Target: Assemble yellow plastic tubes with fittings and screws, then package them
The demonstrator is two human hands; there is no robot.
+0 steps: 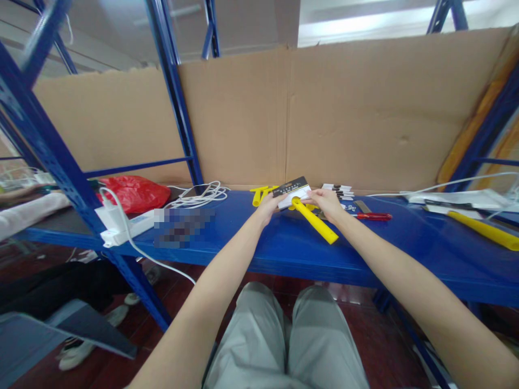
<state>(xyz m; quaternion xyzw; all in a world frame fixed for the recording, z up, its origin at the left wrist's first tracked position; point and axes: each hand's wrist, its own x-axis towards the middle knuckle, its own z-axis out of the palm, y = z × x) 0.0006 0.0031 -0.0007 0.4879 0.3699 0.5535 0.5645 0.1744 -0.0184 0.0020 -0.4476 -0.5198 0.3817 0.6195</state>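
My left hand (266,209) pinches the left edge of a black-and-white printed card (295,190), which is tilted just above the blue tabletop. At its right edge, the fingers of my right hand (327,202) are closed on the same card. A long yellow plastic handle (318,224) points from the card's lower edge toward me; whether it is fixed to the card I cannot tell. More yellow plastic parts (259,195) lie behind my left hand. Beyond my right hand is a row of small black-and-white pieces (339,190).
A red-handled tool (373,216) lies to the right, with another yellow piece (486,230) farther along. On the left are a white power strip (135,224), coiled white cable (206,193) and red bag (135,193). Cardboard (344,113) walls the back. Another person's arm (30,213) shows far left.
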